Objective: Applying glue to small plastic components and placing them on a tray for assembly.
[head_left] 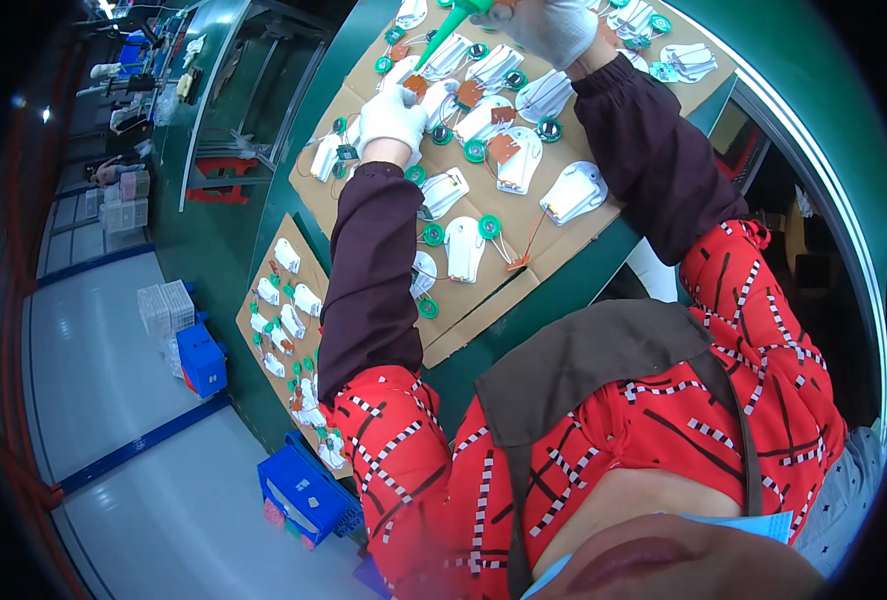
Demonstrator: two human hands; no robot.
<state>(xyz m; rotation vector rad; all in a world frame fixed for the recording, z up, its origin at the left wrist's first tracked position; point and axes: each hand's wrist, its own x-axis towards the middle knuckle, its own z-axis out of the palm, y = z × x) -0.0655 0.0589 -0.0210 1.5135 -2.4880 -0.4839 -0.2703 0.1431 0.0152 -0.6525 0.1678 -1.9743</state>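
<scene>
Gloved in white, my left hand [391,120] is closed at the far left part of a cardboard sheet [553,245]. It grips a white plastic housing, mostly hidden by the fingers, beside a small orange-brown piece [416,86]. My right hand [551,30], also gloved, is closed around a green tapered tool [455,20] like a dispenser nozzle. The tool's thin tip points down-left, close to my left fingers. Around both hands lie several white housings [519,162] with wires, green round parts [490,227] and orange-brown flat pieces [504,148].
A second cardboard sheet [281,375] with more white housings lies to the left on the green table [453,385]. Blue bins [305,490] stand below the table's left edge. White crates [166,307] stand farther left on the floor. A bright metal edge [813,150] bounds the right side.
</scene>
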